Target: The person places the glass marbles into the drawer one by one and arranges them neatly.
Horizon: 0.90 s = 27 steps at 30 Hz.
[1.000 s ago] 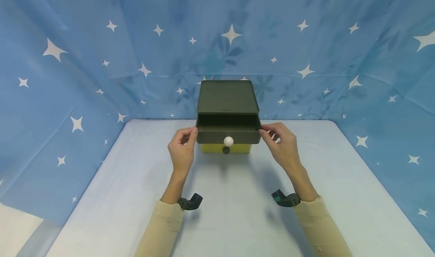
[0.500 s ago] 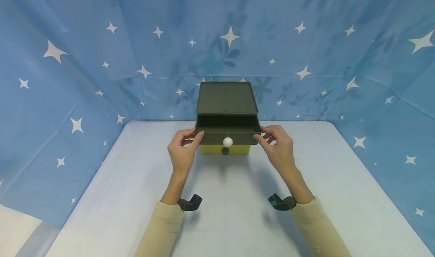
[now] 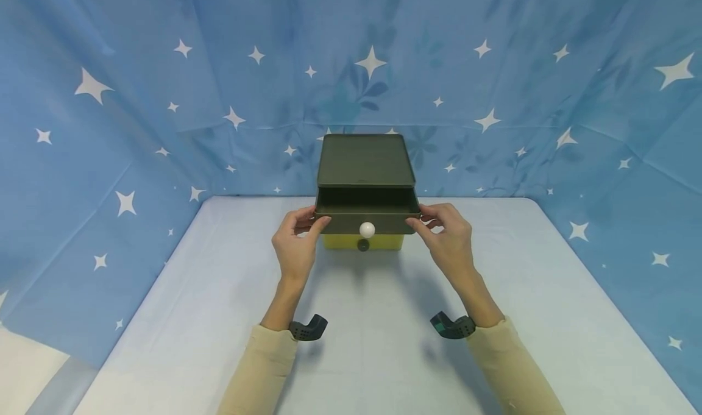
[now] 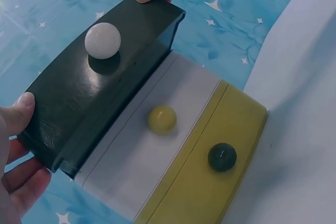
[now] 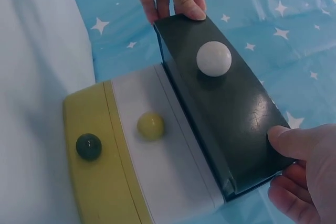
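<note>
A small three-tier drawer box stands at the back of the table, its dark green top drawer (image 3: 340,222) pulled out and bare inside where the head view looks in. A white round knob (image 4: 103,41) sits on that drawer's front. My left hand (image 3: 295,244) grips the drawer's left front corner, thumb on the front face and fingers along the side. On the right corner my right hand (image 3: 451,238) holds it the same way. Below, the white middle drawer (image 5: 168,161) with a yellow knob (image 5: 150,126) and the yellow bottom drawer (image 4: 194,182) with a dark green knob (image 4: 222,157) are closed.
The box's dark green lid (image 3: 366,160) slopes away toward the blue star-patterned curtain (image 3: 263,86) behind it. A white cloth-covered table (image 3: 362,354) spreads out in front and to both sides. Dark bands with camera mounts (image 3: 308,328) circle both wrists.
Both thumbs have moved from the drawer's side edges inward onto its front face. The drawer stays pulled out about as far; the view has shifted slightly.
</note>
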{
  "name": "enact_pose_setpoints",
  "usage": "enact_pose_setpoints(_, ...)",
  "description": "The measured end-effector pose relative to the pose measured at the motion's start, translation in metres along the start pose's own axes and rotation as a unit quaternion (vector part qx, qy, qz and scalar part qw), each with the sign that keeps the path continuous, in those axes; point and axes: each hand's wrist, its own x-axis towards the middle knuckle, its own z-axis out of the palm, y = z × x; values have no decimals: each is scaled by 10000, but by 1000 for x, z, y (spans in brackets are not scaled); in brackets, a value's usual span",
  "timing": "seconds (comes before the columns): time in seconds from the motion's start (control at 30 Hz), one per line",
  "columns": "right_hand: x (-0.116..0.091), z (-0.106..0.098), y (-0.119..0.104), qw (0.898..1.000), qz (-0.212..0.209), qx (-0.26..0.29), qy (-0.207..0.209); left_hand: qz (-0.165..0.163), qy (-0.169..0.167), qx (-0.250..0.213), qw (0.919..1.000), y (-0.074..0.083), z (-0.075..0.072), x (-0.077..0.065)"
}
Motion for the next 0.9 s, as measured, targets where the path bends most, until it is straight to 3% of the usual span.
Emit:
enact_pose_setpoints(0.1, 0, 2, 1, 10000, -11, -10, 52, -130, 22, 32, 9999, -2, 1, 0)
enact_pose_setpoints(0.37, 3, 3, 5, 9997, 232, -101, 69, 261, 155, 253, 9992, -5, 5, 1)
enact_pose_setpoints(0.53, 9, 6, 6, 9993, 286, -224, 55, 203, 167, 267, 9993, -3, 11, 7)
enact_pose_setpoints(0.77, 18, 14, 10, 9986, 481, -181, 86, 279, 147, 439, 9985, -47, 20, 19)
enact_pose_setpoints(0.9, 23, 19, 13, 9980, 621, -83, 97, 416, 230, 530, 9975, -50, 24, 23)
